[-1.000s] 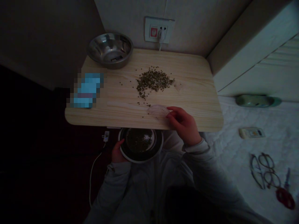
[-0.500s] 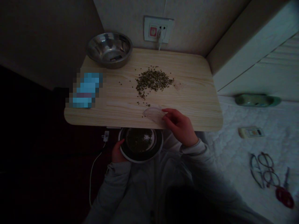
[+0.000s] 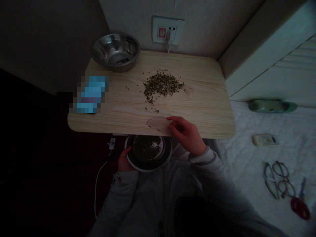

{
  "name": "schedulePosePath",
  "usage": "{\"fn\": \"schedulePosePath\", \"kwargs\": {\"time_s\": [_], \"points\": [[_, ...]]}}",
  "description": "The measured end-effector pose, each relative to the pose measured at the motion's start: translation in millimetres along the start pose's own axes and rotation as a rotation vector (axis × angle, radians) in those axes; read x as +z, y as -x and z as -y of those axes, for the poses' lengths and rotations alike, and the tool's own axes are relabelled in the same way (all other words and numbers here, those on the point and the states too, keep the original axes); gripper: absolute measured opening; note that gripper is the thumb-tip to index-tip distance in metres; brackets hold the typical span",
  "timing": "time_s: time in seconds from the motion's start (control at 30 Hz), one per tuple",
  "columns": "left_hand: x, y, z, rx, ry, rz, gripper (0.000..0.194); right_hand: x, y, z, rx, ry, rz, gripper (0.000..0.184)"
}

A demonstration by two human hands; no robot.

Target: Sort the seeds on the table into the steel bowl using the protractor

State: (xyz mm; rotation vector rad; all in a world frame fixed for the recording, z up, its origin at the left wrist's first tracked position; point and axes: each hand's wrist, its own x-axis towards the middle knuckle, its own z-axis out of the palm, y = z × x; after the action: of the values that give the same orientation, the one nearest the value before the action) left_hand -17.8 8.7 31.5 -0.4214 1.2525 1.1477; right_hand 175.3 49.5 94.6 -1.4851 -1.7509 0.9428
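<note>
My right hand pinches a clear plastic protractor between thumb and fingers. The protractor lies low over the table's near edge, with a few small dark beans by its lower rim. Farther back on the table spreads a loose pile of small green beans, with stray ones around it. Below the edge, my left hand grips the left rim of a round bowl with a pale rim. Many beans show inside that bowl. Its far rim is partly hidden under the table.
A steel bowl stands at the table's back left, near a blurred-out phone-like object. Behind is a wall socket with a plug. On the white bedding lie a green case, a remote, glasses and red-handled scissors.
My right hand has moved the protractor slightly left and toward the near edge, bringing stray beans along. My left hand and the bowl have stayed in place.
</note>
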Motion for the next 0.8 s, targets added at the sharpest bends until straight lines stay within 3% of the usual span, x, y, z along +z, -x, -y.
{"fn": "schedulePosePath", "kwargs": {"time_s": [0.13, 0.27, 0.67, 0.8], "points": [[0.1, 1.4, -2.3, -0.004, 0.008, 0.038, 0.026, 0.3, 2.0, 1.3, -0.031, 0.066, 0.072, 0.028], [5.9, 8.4, -3.7, -0.036, 0.026, -0.022, 0.025, 1.0, 3.2, 2.0, -0.077, 0.092, 0.094, 0.027], [5.6, 7.2, -4.3, -0.071, 0.047, -0.044, 0.025, 14.2, 1.1, -0.1, -0.034, 0.152, -0.153, 0.02], [1.8, 5.5, -3.1, -0.021, 0.022, 0.015, 0.025, 8.3, 1.8, -5.7, 0.004, 0.194, -0.2, 0.02]]}}
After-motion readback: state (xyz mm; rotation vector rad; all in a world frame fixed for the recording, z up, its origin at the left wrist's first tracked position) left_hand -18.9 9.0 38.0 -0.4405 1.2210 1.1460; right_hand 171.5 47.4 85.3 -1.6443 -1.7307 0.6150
